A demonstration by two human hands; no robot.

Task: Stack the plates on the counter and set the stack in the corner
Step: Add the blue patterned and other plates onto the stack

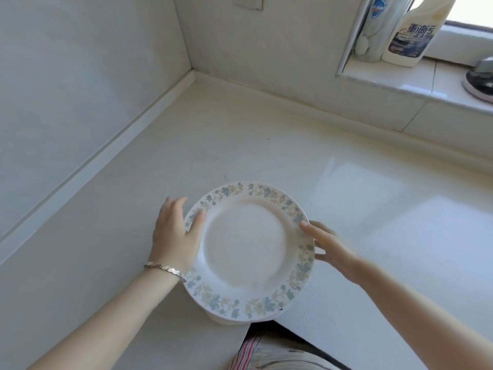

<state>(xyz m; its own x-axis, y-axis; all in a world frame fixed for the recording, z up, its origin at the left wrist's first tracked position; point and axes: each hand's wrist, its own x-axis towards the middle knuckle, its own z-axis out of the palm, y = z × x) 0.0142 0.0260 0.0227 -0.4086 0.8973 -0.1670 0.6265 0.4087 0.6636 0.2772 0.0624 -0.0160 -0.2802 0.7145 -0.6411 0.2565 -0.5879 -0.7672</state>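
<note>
Round glossy plates (pixel 248 249), floral-rimmed, stacked over pale counter (pixel 266 145). Left hand (pixel 173 236) grips the left edge; right hand (pixel 330 249) pinches the right.

Bright daylight (window-side), soft blur, bowed edges

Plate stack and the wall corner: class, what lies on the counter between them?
Between the plate stack and the corner lies only bare counter with a tiny dark speck, seen in the head view.
</note>
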